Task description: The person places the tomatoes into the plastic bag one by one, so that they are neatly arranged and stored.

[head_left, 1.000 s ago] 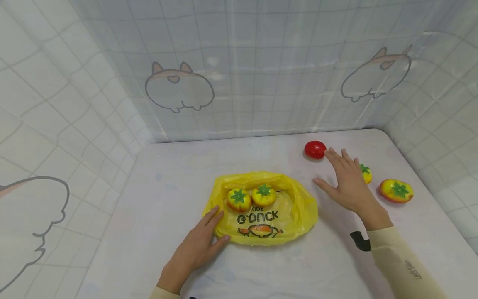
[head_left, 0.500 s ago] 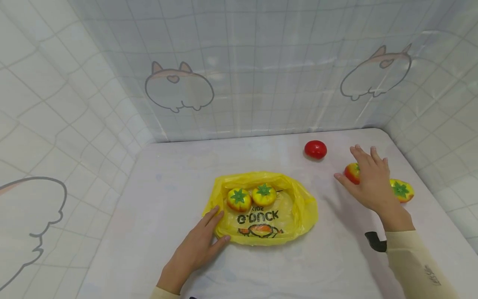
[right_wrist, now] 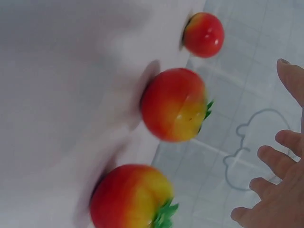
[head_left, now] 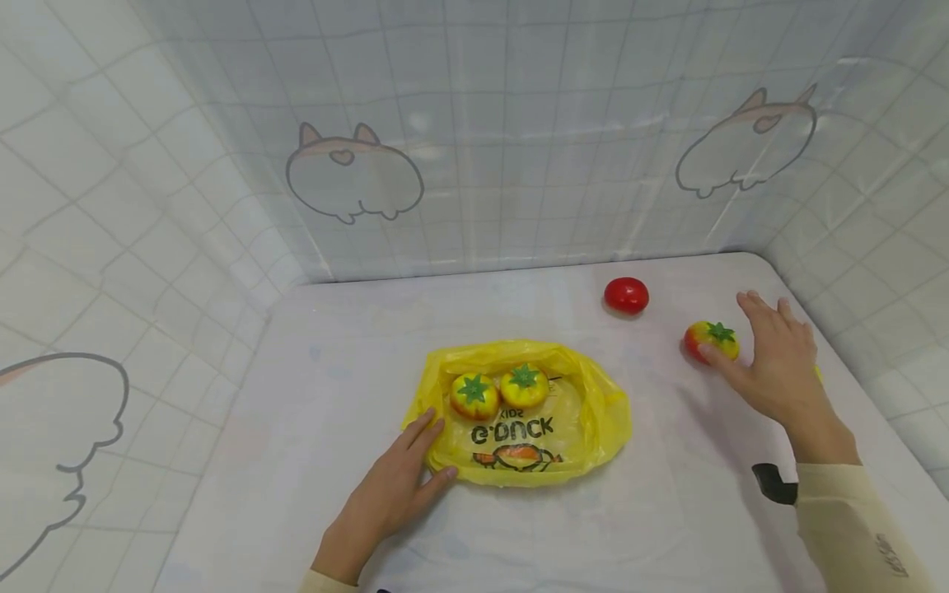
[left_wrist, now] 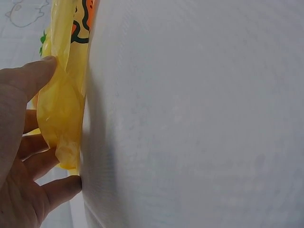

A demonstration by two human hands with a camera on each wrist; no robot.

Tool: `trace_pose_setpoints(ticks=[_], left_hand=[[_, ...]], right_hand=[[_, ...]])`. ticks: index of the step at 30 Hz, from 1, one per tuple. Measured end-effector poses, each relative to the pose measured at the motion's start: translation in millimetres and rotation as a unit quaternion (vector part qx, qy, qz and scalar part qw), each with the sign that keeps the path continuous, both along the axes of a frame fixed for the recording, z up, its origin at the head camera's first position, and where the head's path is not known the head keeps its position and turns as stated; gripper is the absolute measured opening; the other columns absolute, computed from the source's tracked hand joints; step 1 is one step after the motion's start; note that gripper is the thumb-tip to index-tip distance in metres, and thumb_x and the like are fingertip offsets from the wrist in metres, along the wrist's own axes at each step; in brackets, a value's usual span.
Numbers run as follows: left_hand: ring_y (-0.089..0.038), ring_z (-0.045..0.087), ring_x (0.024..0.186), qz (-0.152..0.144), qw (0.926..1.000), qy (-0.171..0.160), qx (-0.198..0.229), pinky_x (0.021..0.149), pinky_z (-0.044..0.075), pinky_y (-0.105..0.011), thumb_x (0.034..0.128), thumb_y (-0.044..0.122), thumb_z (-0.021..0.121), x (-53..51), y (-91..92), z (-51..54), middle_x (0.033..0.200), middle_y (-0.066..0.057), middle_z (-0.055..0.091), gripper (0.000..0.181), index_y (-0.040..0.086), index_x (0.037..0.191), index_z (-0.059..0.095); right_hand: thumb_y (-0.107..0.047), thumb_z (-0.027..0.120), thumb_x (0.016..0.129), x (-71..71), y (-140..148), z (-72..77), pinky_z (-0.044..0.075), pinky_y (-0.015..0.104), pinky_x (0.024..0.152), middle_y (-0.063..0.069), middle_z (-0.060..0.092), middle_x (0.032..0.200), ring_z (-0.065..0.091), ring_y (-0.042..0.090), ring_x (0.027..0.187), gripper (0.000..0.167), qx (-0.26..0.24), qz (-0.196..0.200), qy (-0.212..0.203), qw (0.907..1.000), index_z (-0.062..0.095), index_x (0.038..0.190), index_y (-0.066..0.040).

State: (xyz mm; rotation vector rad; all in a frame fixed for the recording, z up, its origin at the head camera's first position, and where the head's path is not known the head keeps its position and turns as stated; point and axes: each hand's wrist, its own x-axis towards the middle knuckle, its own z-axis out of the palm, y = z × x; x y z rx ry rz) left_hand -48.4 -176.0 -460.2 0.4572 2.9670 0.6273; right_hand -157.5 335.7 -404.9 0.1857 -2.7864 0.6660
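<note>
My left hand (head_left: 393, 478) touches the left side of a yellow plastic bag (head_left: 604, 420), thumb at its near edge and fingers along its wall. In the left wrist view the bag's folded wall (left_wrist: 59, 109) lies against the thumb and fingers. Two yellow-red toy tomatoes (head_left: 474, 396) with green leaf caps sit inside the bag. My right hand (head_left: 786, 371) hovers over the right side with fingers spread, holding nothing. Beneath it a toy tomato (right_wrist: 133, 197) is almost wholly hidden in the head view. Another toy tomato (head_left: 708, 342) lies just left of this hand, by the thumb.
A plain red, round toy fruit (head_left: 626, 296) lies further back on the white-covered table (head_left: 334, 354). Grid-patterned curtains (head_left: 519, 165) with cartoon animals hang behind and at both sides. A small black shape (head_left: 774, 484) shows beside the right sleeve.
My right hand has moved rightward, from beside the red fruit across the middle toy tomato to above the rightmost one. The left hand and the bag have stayed put.
</note>
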Motion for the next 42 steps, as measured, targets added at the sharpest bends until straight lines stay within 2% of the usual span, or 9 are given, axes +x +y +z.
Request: trace_pose_setpoints(ticks=[10, 18, 30, 36, 42], left_hand=[[-0.030, 0.038, 0.150, 0.003, 1.0000, -0.004, 0.002, 0.116, 0.042, -0.049, 0.0982, 0.050, 0.065, 0.5, -0.4, -0.3, 0.167, -0.007, 0.032, 0.074, 0.009, 0.155, 0.045], [-0.031, 0.039, 0.149, 0.003, 1.0000, -0.006, 0.003, 0.116, 0.042, -0.049, 0.0980, 0.050, 0.066, 1.2, -0.3, 1.2, 0.167, -0.007, 0.032, 0.074, 0.009, 0.155, 0.045], [-0.030, 0.037, 0.150, 0.003, 0.9999, -0.012, 0.002, 0.116, 0.042, -0.050, 0.0987, 0.052, 0.064, 0.0, -0.9, 1.2, 0.168, -0.007, 0.031, 0.074, 0.009, 0.156, 0.044], [-0.030, 0.037, 0.151, 0.004, 0.9999, -0.013, 0.001, 0.116, 0.042, -0.050, 0.0988, 0.052, 0.064, -0.1, -1.0, 1.3, 0.168, -0.006, 0.031, 0.074, 0.010, 0.156, 0.044], [-0.030, 0.037, 0.150, 0.004, 0.9999, -0.013, 0.004, 0.117, 0.042, -0.050, 0.0990, 0.054, 0.062, 0.4, -1.3, 0.6, 0.168, -0.006, 0.030, 0.074, 0.010, 0.156, 0.044]], right_hand=[[-0.040, 0.071, 0.095, 7.3, 26, -7.2, 0.003, 0.074, 0.120, 0.032, 0.023, 0.164, 0.011, 0.064, 0.147, 0.093, 0.002, -0.024, -0.025, 0.9994, 0.021, 0.161, 0.003], [-0.039, 0.070, 0.096, 13.8, 44, -14.0, 0.009, 0.075, 0.119, 0.035, 0.022, 0.162, 0.022, 0.061, 0.142, 0.094, 0.005, -0.038, -0.035, 0.9986, 0.019, 0.160, 0.006], [-0.052, 0.067, 0.096, 24.0, 63, -18.4, 0.013, 0.084, 0.109, 0.039, 0.008, 0.163, 0.016, 0.067, 0.141, 0.106, 0.003, -0.063, -0.118, 0.9910, 0.005, 0.162, 0.003], [-0.054, 0.066, 0.096, 24.4, 68, -22.8, 0.018, 0.085, 0.105, 0.043, 0.007, 0.160, 0.017, 0.069, 0.138, 0.108, -0.009, -0.063, -0.144, 0.9874, 0.003, 0.162, 0.005], [-0.056, 0.063, 0.096, 24.9, 71, -28.8, 0.023, 0.086, 0.100, 0.046, 0.013, 0.156, 0.020, 0.068, 0.135, 0.109, -0.009, -0.069, -0.167, 0.9835, 0.003, 0.161, 0.007]])
